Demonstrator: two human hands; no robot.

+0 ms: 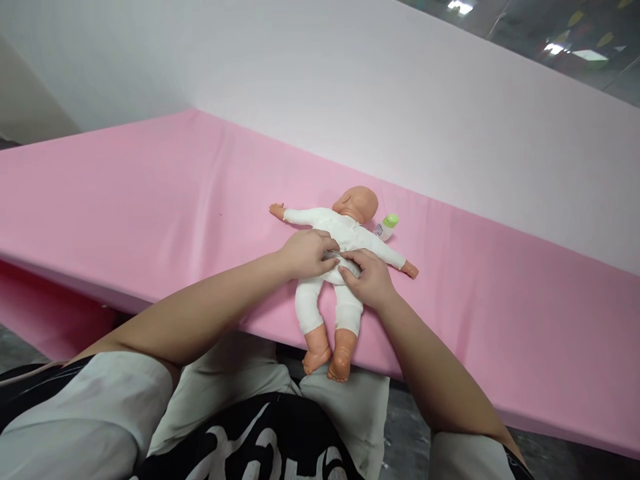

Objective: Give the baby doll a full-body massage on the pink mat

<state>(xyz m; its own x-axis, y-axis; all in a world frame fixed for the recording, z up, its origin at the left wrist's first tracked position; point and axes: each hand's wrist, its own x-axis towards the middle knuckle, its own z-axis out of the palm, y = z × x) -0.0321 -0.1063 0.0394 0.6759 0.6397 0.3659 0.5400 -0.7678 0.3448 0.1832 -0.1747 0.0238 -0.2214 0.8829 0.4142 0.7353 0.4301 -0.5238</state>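
A baby doll [345,230] in a white bodysuit lies on its back on the pink-covered table [150,193], arms spread, bare feet hanging over the near edge. My left hand [306,253] and my right hand [367,277] meet over the doll's belly, fingers pinching the white fabric at the waist. A small bottle with a green cap [387,226] lies beside the doll's head, to its right.
A white wall [400,100] rises behind the table. The table's near edge runs diagonally, with grey floor [410,427] below it on the right. My lap, in light trousers and a black printed shirt, is just under the doll's feet.
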